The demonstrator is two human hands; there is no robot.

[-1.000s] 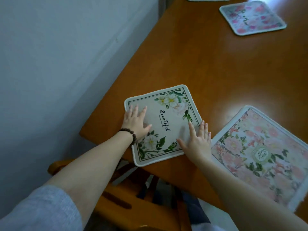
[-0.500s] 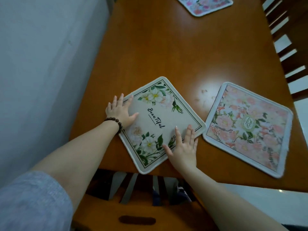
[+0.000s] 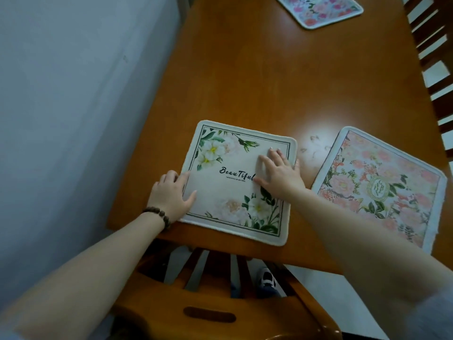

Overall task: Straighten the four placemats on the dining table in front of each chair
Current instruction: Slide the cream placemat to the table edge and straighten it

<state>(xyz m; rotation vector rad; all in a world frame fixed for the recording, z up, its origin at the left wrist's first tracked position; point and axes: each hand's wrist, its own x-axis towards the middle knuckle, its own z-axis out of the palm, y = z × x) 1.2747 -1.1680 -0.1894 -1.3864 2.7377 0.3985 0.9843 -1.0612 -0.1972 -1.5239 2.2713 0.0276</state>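
Placemats are the business here, and the cream placemat [image 3: 235, 182] printed with white flowers, green leaves and the word "Beautiful" lies flat on the near left corner of the wooden desk [image 3: 245, 77], directly above the back of a wooden chair [image 3: 220, 312]. Its near edge runs close to the desk edge and almost parallel with it, so it looks about squared to the seat, judged from the view.

Both hands press on it. The left hand [image 3: 171, 195], with a beaded bracelet [image 3: 159, 217] at the wrist, rests over the left border with fingers [image 3: 169, 176] loosely curled at the edge and the thumb laid on the cloth, gripping nothing. The right hand [image 3: 279, 173] lies palm down on the right half, fingers [image 3: 274, 155] spread flat and open, holding nothing. Flat palms suit a thin cloth mat: friction lets it slide and turn without bunching.

Just to the right, apart from the first mat, a pink floral placemat [image 3: 382, 190] lies skewed to the desk edge, its near corner reaching toward the rim; it probably needs turning next. A third pink placemat [image 3: 321, 8] sits at the far end, partly cut off. A fourth is not visible. Dark chair slats [image 3: 431, 60] show at the right.
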